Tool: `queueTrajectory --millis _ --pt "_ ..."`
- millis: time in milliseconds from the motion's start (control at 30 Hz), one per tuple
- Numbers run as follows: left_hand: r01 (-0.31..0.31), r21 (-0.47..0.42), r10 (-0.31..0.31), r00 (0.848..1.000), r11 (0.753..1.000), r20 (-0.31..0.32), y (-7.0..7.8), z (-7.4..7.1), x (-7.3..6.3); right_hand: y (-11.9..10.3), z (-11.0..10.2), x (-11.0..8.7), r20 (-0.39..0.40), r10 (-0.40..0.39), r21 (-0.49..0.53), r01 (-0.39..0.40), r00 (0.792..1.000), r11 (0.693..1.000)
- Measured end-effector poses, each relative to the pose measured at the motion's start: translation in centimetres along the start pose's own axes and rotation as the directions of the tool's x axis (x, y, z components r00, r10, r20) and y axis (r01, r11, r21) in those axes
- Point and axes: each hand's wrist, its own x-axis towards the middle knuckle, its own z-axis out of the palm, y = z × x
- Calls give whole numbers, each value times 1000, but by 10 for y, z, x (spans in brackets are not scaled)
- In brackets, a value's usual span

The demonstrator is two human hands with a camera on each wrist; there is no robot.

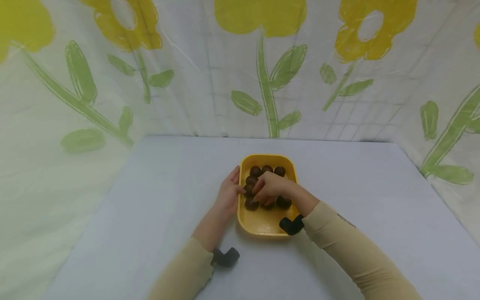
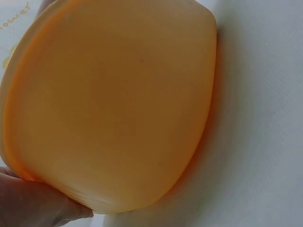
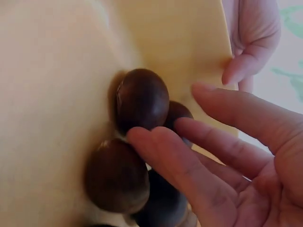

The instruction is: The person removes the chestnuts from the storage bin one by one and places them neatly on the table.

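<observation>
A yellow plastic tray (image 1: 262,223) with rounded corners holds several dark brown, glossy round balls (image 1: 251,204) set in rows. My left hand (image 1: 228,193) grips the tray's left side, the thumb over the rim and the fingers along the outer wall. In the left wrist view the tray's outer side (image 2: 113,104) fills most of the picture. Over the balls, my right hand (image 1: 273,187) reaches down into the tray and hides some of them. Seen from the right wrist, its fingers (image 3: 165,156) are spread and slightly bent, with a fingertip against one ball (image 3: 143,99).
The tray stands on a white-covered table (image 1: 180,175). Behind the table hangs a pale curtain (image 1: 195,96) with yellow flowers and green leaves. A black device (image 1: 226,257) is strapped at the left wrist, and another (image 1: 291,225) overlaps the tray's near right corner.
</observation>
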Motion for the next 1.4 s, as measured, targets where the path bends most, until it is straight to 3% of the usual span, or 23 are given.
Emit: queueTrajectory --millis 400,733,1033,1400 --pt "5 -26 -5 1000 1000 -1 3 3 -1 -4 8 8 98 8 -109 2 995 994" --pt "17 -44 -17 1000 999 1 2 4 0 -8 13 10 155 -43 -288 87 987 954" --pt "25 -66 -24 1000 998 16 2 3 -2 -8 14 13 177 -46 -271 93 983 958" --pt "26 -50 -25 1000 998 9 3 -1 -3 -7 -8 -1 122 -120 -78 130 985 988"
